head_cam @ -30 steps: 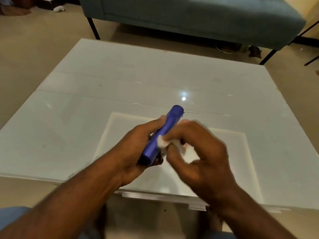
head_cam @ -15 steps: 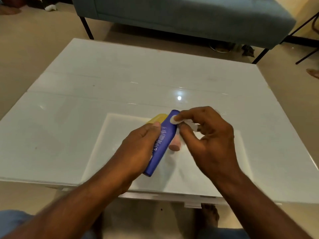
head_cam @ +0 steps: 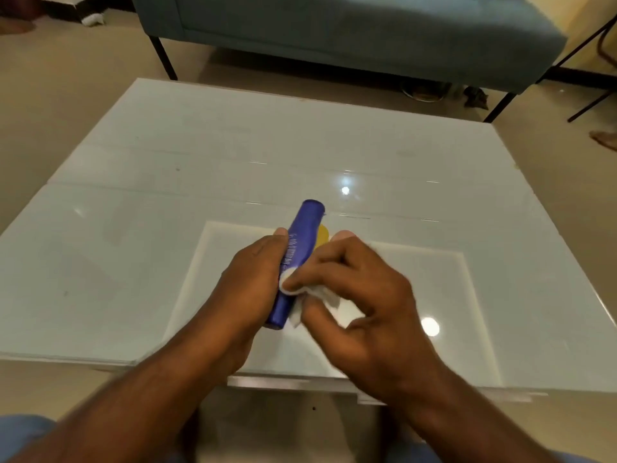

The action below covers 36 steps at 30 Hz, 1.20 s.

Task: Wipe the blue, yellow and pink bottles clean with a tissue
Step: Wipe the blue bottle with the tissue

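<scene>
My left hand [head_cam: 252, 282] grips the blue bottle [head_cam: 300, 248] by its lower half, above the glass table, with its far end pointing away from me. My right hand [head_cam: 354, 295] pinches a crumpled white tissue [head_cam: 314, 292] and presses it against the bottle's right side near the middle. A sliver of the yellow bottle [head_cam: 323, 236] shows just behind the blue one, between my hands. The pink bottle is hidden.
The white glass table [head_cam: 167, 212] spreads wide on all sides, with a lighter square panel [head_cam: 417, 295] under my hands. A teal sofa [head_cam: 334, 31] on dark legs stands beyond the far edge. Bright lamp reflections glint on the glass.
My right hand slid the tissue from the bottle's far tip down to its middle. The pink bottle, visible half a second ago, is now covered by my hands.
</scene>
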Available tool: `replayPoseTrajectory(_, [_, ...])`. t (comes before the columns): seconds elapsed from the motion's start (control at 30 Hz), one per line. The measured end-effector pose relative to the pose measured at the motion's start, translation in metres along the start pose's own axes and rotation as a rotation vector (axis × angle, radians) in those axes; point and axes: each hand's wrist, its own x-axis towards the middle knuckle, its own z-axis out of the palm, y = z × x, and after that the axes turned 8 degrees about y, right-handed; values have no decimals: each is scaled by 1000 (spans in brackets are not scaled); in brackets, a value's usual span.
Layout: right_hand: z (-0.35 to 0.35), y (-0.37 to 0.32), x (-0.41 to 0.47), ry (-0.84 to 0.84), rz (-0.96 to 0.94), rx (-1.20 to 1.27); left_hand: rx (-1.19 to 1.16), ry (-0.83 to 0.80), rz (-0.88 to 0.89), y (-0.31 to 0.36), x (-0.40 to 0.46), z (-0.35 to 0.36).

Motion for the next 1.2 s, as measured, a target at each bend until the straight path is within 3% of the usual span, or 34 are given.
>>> replayPoseTrajectory(0.07, [3, 3, -2, -26, -8, 18, 40, 21, 50, -1, 2, -3])
replayPoseTrajectory(0.2, [-7, 25, 16, 187, 212, 24, 121, 28, 96, -4, -4, 2])
replayPoseTrajectory(0.3, [-2, 14, 8, 128, 159, 49, 132, 40, 117, -1, -7, 3])
replayPoseTrajectory(0.4, [6, 8, -1, 89, 104, 35, 25, 66, 98, 2, -6, 0])
replayPoseTrajectory(0.53, [3, 16, 4, 157, 188, 83, -189, -55, -31, 6, -7, 2])
replayPoseTrajectory(0.63, [4, 7, -1, 114, 111, 54, -318, -114, -54, 13, -9, 0])
replayPoseTrajectory(0.77, [1, 4, -5, 10, -78, -81, -206, -97, 92, 16, -6, -5])
replayPoseTrajectory(0.93, [-7, 12, 11, 154, 15, -243, -86, -180, 63, 19, -12, 2])
replayPoseTrajectory(1.1, [10, 6, -10, -59, -170, -244, -113, -152, -7, 16, -12, 1])
replayPoseTrajectory(1.2, [4, 15, -1, -29, -156, -311, -92, -151, -17, 17, -9, 1])
